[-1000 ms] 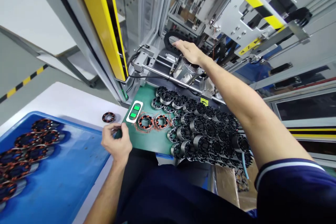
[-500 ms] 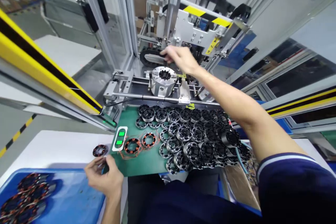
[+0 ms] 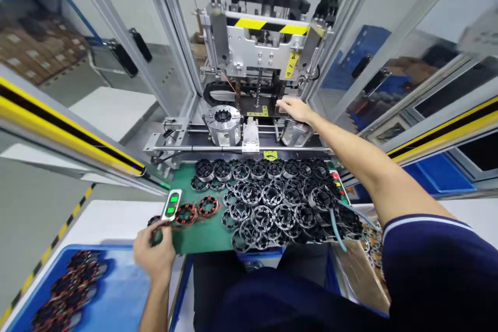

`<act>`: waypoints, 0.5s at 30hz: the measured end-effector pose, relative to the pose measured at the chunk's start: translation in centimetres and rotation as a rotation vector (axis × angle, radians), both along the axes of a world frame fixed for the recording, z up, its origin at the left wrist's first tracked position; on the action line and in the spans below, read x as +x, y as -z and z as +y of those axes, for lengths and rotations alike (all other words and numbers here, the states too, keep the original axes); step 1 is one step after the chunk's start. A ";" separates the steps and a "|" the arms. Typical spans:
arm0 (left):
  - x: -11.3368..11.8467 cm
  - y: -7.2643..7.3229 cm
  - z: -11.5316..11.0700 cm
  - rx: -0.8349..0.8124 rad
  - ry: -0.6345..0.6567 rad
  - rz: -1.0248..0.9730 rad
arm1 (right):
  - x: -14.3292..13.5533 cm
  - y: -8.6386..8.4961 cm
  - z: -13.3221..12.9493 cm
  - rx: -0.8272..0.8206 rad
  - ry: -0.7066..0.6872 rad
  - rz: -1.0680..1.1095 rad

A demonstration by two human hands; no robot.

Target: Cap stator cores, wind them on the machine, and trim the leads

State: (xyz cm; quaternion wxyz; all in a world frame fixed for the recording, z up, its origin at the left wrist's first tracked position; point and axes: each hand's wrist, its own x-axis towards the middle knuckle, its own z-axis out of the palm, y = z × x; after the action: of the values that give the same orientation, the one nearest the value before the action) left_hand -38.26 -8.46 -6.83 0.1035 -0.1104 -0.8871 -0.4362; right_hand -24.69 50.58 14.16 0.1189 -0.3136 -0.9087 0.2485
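My left hand [image 3: 155, 251] is at the left edge of the green work surface, with thumb and fingers curled into a pinch. Just behind its fingertips, partly hidden, is a wound stator ring [image 3: 154, 220]; whether the fingers hold it or its wire I cannot make out. My right hand [image 3: 296, 109] is over the right cylindrical metal fixture [image 3: 294, 135], fingers together and pointing left. What they hold, if anything, is hidden. The left fixture [image 3: 223, 132] has a black toothed core in its top. Two stators with orange windings [image 3: 185, 214] lie on the green surface [image 3: 202, 241].
Stacked bare stator cores [image 3: 262, 218] cover the middle and right of the green surface. Beside the wound stators is a panel with green buttons [image 3: 171, 205]. A blue tray [image 3: 124, 290] holds more wound stators. Yellow-black light-curtain posts [image 3: 78, 129] flank the machine head [image 3: 264, 52].
My right hand has moved rightward from beside the left fixture to over the right one. My left hand has moved slightly toward the green surface's edge. The camera view has turned.
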 end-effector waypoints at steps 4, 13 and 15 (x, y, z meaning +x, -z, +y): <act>0.9 -2.0 -0.7 -0.169 0.177 0.020 | 3.0 -2.7 -2.2 0.024 -0.086 0.222; 2.0 -2.9 2.0 -0.253 0.279 -0.081 | 28.5 0.4 -6.6 -0.102 -0.081 0.538; 1.7 -3.0 2.4 -0.200 0.268 -0.096 | 33.9 4.9 -8.4 -0.121 0.012 0.568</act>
State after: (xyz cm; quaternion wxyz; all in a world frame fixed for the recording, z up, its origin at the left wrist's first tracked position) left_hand -36.57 -6.07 -3.82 -0.0093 -0.2163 -0.9073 -0.3605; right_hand 9.24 42.14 9.28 0.3510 -0.2432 -0.8208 0.3793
